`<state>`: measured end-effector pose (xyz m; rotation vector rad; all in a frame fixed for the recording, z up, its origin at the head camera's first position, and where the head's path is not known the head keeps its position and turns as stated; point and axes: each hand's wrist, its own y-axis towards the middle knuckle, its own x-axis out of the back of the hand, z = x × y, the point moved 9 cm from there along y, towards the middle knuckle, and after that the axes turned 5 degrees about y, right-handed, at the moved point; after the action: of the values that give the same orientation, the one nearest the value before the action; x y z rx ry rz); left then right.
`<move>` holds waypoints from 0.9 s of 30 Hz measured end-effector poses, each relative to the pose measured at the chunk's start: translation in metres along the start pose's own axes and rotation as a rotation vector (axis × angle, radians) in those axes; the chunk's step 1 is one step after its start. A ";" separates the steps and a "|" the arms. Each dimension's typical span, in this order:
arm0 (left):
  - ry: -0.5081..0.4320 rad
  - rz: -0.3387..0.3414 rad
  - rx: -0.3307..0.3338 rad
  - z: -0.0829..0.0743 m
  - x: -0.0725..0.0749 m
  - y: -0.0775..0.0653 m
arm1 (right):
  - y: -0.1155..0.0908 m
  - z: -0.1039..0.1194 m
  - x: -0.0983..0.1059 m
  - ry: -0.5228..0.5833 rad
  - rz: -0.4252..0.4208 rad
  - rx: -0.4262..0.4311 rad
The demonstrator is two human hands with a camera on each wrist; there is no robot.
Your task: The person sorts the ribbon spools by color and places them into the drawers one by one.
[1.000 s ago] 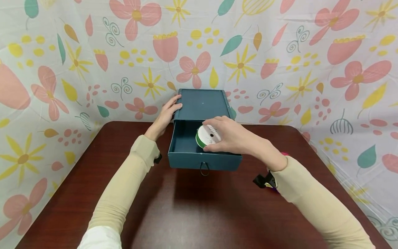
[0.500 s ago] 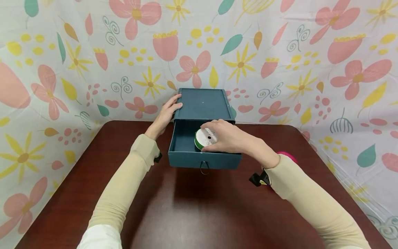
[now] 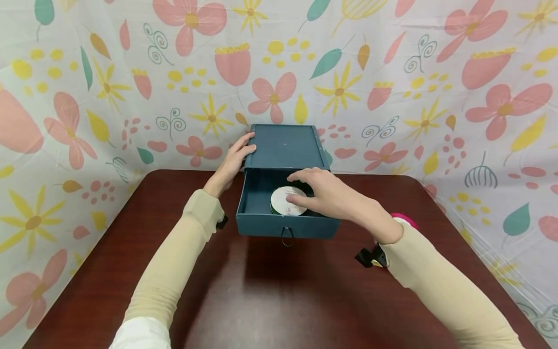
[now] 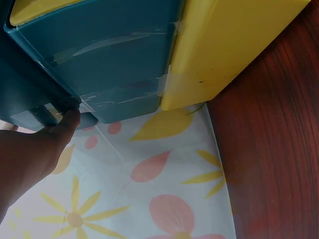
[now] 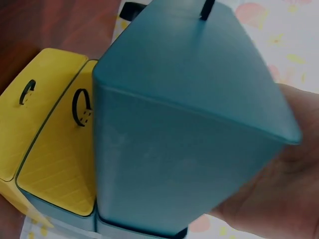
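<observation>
A ribbon spool (image 3: 282, 201) with a white label and a green edge lies flat inside the pulled-out dark teal drawer (image 3: 261, 226). Over it hovers my right hand (image 3: 335, 194), thumb and fingers spread apart in a loose curve; the thumb overlaps the white face, and whether it touches I cannot tell. My left hand (image 3: 231, 162) rests against the left edge of the teal cabinet top (image 3: 285, 145), its fingers laid along that side. In the right wrist view the drawer's wall (image 5: 179, 164) hides the spool and most of the fingers.
Below the teal drawer sit yellow drawer fronts (image 5: 60, 149) with black loop pulls, seen in the right wrist view. A pink round-edged thing (image 3: 405, 219) shows partly behind my right forearm on the brown table (image 3: 209, 300). A flower-print cloth (image 3: 279, 58) hangs behind.
My right hand has let go of the ribbon spool, which has gone down flat into the drawer. Its fingers have spread and drawn slightly right. The left hand has stayed put.
</observation>
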<state>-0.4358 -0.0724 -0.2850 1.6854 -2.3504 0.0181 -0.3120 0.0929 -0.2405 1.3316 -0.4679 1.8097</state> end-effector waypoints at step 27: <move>-0.021 -0.007 -0.006 -0.001 -0.001 -0.003 | -0.080 0.035 -0.069 0.664 0.260 0.077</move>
<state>-0.4323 -0.0725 -0.2849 1.6987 -2.3578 -0.0078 -0.2204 0.0888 -0.3042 0.6623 -0.2112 2.3616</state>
